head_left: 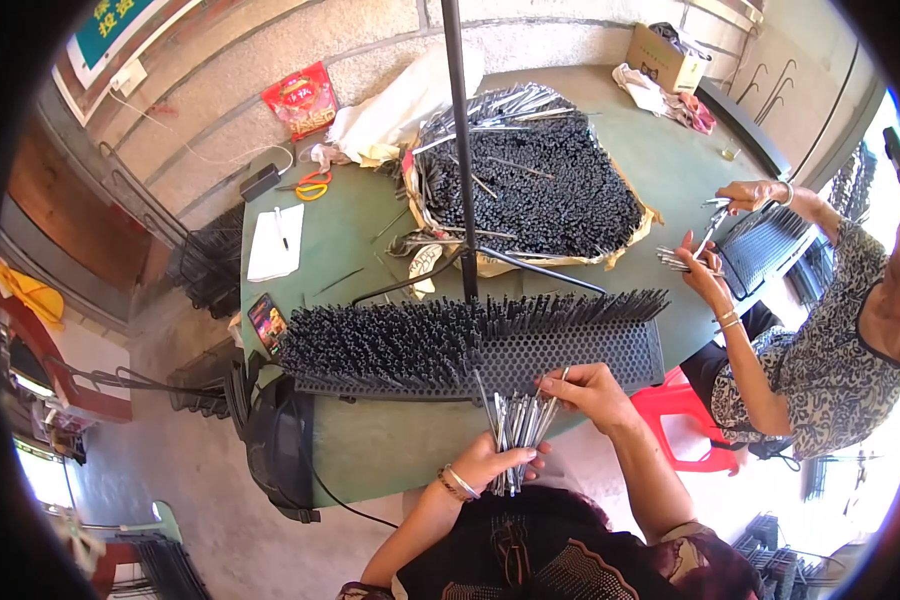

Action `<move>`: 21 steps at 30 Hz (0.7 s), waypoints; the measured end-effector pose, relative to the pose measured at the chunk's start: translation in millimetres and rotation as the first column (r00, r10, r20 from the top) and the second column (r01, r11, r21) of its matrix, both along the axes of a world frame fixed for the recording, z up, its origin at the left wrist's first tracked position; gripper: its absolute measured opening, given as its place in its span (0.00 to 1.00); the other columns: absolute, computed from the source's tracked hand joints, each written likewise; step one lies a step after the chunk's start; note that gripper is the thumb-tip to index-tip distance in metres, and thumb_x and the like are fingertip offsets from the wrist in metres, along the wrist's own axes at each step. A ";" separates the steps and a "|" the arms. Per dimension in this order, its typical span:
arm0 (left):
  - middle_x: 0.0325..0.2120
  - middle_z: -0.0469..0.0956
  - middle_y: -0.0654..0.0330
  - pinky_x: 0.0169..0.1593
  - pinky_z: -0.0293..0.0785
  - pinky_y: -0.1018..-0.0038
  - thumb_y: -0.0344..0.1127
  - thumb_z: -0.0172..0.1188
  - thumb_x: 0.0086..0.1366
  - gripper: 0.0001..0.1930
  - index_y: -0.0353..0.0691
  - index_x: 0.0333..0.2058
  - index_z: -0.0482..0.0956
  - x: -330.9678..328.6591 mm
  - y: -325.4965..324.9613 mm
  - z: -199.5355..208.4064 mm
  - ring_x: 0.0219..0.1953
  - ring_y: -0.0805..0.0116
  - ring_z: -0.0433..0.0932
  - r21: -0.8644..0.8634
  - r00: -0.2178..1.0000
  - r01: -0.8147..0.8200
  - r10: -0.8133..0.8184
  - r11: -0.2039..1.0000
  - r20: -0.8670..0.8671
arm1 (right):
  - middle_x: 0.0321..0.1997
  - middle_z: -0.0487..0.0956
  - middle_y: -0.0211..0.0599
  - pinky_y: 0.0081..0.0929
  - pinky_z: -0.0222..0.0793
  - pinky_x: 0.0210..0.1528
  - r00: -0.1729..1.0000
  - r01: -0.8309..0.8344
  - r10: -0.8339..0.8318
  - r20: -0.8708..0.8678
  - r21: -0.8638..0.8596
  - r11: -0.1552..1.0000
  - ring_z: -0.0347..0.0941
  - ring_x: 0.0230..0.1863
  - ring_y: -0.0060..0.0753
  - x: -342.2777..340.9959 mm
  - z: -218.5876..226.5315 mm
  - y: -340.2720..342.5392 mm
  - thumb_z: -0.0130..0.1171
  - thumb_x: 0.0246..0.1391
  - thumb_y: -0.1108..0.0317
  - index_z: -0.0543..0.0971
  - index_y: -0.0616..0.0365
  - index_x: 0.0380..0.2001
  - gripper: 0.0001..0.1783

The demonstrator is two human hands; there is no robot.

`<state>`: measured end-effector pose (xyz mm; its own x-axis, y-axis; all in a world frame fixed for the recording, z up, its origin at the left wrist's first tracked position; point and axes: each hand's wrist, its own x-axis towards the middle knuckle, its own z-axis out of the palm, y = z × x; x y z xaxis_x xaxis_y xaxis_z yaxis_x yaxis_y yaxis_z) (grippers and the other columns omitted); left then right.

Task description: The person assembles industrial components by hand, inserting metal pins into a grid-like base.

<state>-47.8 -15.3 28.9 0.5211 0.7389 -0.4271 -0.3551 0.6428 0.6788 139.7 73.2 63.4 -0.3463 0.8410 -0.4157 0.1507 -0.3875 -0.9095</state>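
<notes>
A bundle of thin silvery metal rods (518, 425) stands roughly upright in my left hand (490, 462), whose fingers wrap round its lower part. At the bundle's upper right edge, my right hand (588, 392) pinches the end of a thin metal rod between thumb and fingers. Just beyond both hands is a black perforated rack (570, 360). Many dark thin rods (380, 340) stand packed in its left part and along its back edge, while bare holes show at its front right.
A large heap of dark rods (550, 180) lies in a paper-lined container behind the rack. A vertical pole (460, 150) rises between them. On the left lie scissors (313, 186), a notepad (273, 258) and a phone (267, 322). A co-worker (810, 340) handles rods at the right.
</notes>
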 end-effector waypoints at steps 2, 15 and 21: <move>0.39 0.76 0.55 0.38 0.77 0.72 0.29 0.56 0.58 0.16 0.35 0.46 0.70 2.3 -3.5 2.5 0.38 0.68 0.77 0.028 1.000 0.015 -0.014 1.000 -0.006 | 0.26 0.79 0.29 0.12 0.56 0.23 1.000 -0.005 0.005 -0.015 0.004 1.000 0.62 0.21 0.11 2.3 2.4 -0.3 0.60 0.50 0.66 0.81 0.65 0.31 0.11; 0.33 0.74 0.60 0.33 0.76 0.74 0.30 0.57 0.58 0.20 0.36 0.50 0.67 9.0 -3.8 -18.8 0.32 0.73 0.74 -0.068 0.995 -0.033 0.039 0.997 0.087 | 0.28 0.77 0.29 0.13 0.64 0.28 0.976 0.216 -0.179 -0.123 0.637 0.740 0.68 0.26 0.14 -24.5 50.2 40.5 0.59 0.50 0.73 0.79 0.66 0.31 0.07; 0.33 0.75 0.60 0.32 0.76 0.75 0.30 0.58 0.59 0.12 0.36 0.41 0.71 3.9 -5.3 -17.5 0.31 0.74 0.74 -0.028 0.998 -0.042 0.040 0.999 -0.053 | 0.28 0.77 0.34 0.15 0.62 0.23 0.995 0.038 -0.098 0.026 0.798 0.602 0.67 0.22 0.16 -54.8 26.7 59.6 0.59 0.48 0.75 0.78 0.65 0.29 0.05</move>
<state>-43.9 -20.6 11.4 0.4669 0.7460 -0.4749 -0.3458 0.6483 0.6783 84.9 132.8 90.1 -0.2730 0.8696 0.4114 0.2209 0.4729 -0.8530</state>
